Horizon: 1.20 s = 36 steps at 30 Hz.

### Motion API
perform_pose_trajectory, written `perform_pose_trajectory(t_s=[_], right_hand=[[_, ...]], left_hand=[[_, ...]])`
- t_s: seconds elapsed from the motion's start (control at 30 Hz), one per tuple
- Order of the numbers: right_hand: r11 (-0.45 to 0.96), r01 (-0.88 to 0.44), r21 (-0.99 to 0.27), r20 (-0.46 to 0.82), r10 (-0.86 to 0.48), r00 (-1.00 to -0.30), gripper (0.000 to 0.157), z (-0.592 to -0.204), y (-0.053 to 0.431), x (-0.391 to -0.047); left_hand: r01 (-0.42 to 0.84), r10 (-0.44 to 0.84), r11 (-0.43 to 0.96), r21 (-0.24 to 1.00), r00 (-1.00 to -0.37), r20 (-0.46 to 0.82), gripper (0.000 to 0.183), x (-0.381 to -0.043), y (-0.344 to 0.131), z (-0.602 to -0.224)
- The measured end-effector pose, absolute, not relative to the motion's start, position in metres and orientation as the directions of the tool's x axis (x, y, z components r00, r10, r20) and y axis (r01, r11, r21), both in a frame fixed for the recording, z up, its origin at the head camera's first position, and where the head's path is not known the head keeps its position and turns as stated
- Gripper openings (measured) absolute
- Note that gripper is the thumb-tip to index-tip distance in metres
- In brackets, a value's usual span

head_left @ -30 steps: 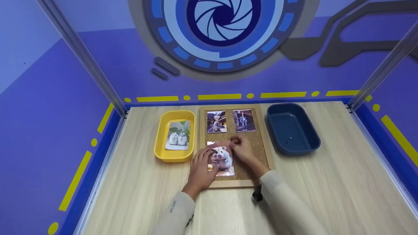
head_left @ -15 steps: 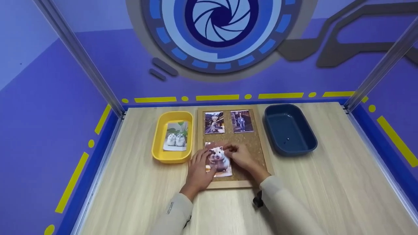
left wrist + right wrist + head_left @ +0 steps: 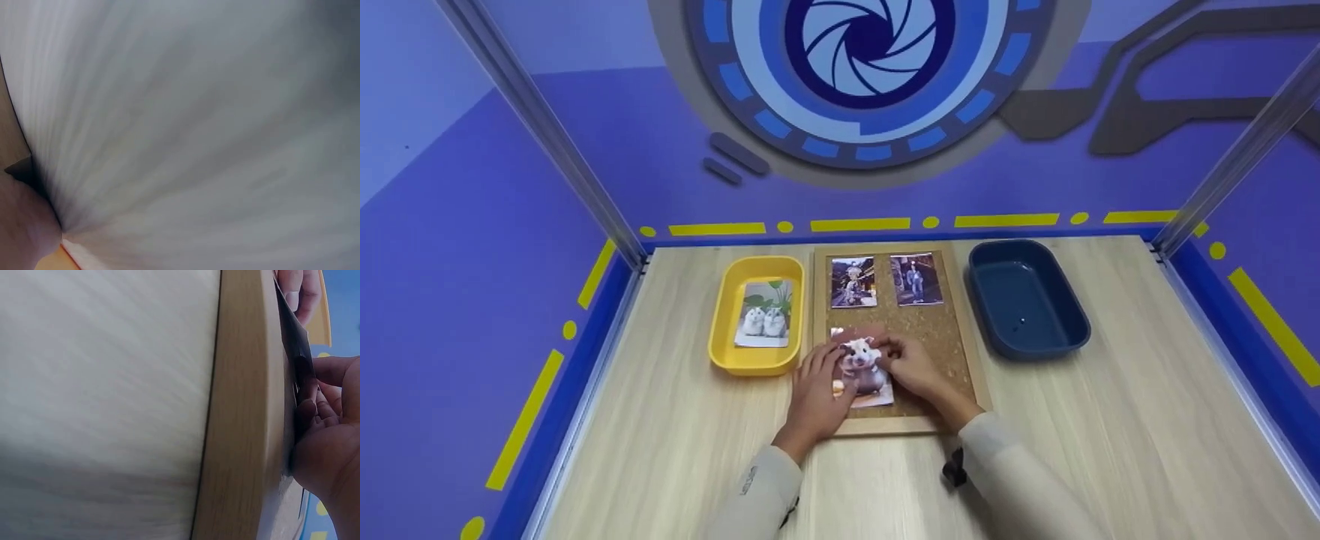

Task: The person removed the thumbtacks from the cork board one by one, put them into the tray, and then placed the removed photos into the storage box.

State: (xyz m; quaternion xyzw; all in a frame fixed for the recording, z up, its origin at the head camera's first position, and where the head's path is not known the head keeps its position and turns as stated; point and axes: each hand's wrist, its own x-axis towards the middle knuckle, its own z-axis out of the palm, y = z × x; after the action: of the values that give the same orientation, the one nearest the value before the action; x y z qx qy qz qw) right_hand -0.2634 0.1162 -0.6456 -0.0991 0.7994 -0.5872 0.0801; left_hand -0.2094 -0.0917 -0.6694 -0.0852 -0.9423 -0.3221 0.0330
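Photo of a white-and-brown hamster (image 3: 865,379) sits on the lower-left part of a wood-framed rectangular cork board (image 3: 949,341). Left hand (image 3: 817,390): fingers extended over photo's left side, thumb on its lower part, not gripping. Right hand (image 3: 916,367): fingers curled, pinching photo's right edge, which is lifted off the cork. Two smaller portrait-format photos (image 3: 916,279) side by side at board top. Yellow rounded plastic tray (image 3: 756,367) left of board, dark-blue rounded plastic tray (image 3: 1020,296) right.
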Motion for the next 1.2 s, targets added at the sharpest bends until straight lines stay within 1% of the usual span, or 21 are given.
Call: perform_pose_trajectory(t_s=[0.37, 0.5, 0.7, 0.9, 1.07, 1.2], right_hand=[[0.32, -0.007, -0.947, -0.062, -0.204, -0.977, 0.027, -0.647, 0.116, -0.265], [0.334, -0.001, -0.943, -0.067, -0.194, -0.979, 0.028, -0.647, 0.114, -0.265], [0.327, -0.051, -0.944, -0.015, -0.195, -0.981, 0.027, -0.647, 0.111, -0.265], [0.33, -0.039, -0.943, -0.026, -0.191, -0.981, 0.026, -0.646, 0.111, -0.265], [0.319, -0.036, -0.947, -0.027, -0.19, -0.981, 0.027, -0.647, 0.11, -0.265], [0.324, -0.03, -0.946, -0.032, -0.186, -0.982, 0.026, -0.647, 0.111, -0.264]], left_hand=[[0.197, 0.14, 0.748, 0.634, -0.98, 0.139, 0.064, -0.209, -0.091, -0.672], [0.217, 0.127, 0.738, 0.639, -0.975, 0.184, 0.059, -0.206, -0.09, -0.669], [0.262, 0.11, 0.78, 0.568, -0.951, 0.287, 0.052, -0.203, -0.09, -0.663], [0.295, 0.103, 0.796, 0.528, -0.927, 0.361, 0.045, -0.193, -0.093, -0.658], [0.336, 0.115, 0.828, 0.448, -0.885, 0.45, 0.043, -0.181, -0.099, -0.655], [0.342, 0.08, 0.834, 0.433, -0.851, 0.518, 0.039, -0.178, -0.106, -0.652]])
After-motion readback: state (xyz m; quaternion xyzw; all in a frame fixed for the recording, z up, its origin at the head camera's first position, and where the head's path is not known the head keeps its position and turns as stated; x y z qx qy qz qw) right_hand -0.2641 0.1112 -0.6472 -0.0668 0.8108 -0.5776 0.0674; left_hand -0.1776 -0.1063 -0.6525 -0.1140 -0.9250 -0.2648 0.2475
